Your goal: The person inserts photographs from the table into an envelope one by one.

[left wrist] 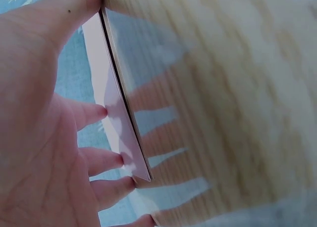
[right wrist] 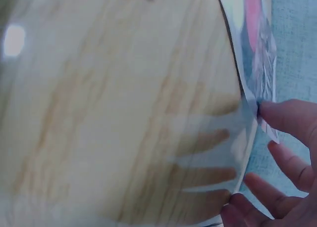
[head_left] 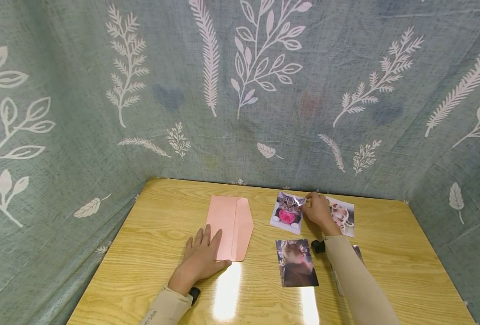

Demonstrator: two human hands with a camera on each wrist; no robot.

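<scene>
A pink envelope (head_left: 221,225) lies with its flap unfolded to the right. My left hand (head_left: 201,257) rests on its lower left part, fingers spread; in the left wrist view the fingertips touch the envelope (left wrist: 106,83) along its edge. At the back right, my right hand (head_left: 318,210) pinches the right corner of a photo of a tabby cat with a pink heart-like object (head_left: 285,219). In the right wrist view the thumb lies on the corner of that photo (right wrist: 255,54), with the index finger behind it.
A second animal photo (head_left: 347,221) lies right of my right hand, partly covered. Nearer me is a photo of a brown furry animal (head_left: 298,266). Another photo (head_left: 358,253) is mostly hidden under my right forearm. The glossy wooden table (head_left: 162,216) ends at a patterned curtain (head_left: 231,149).
</scene>
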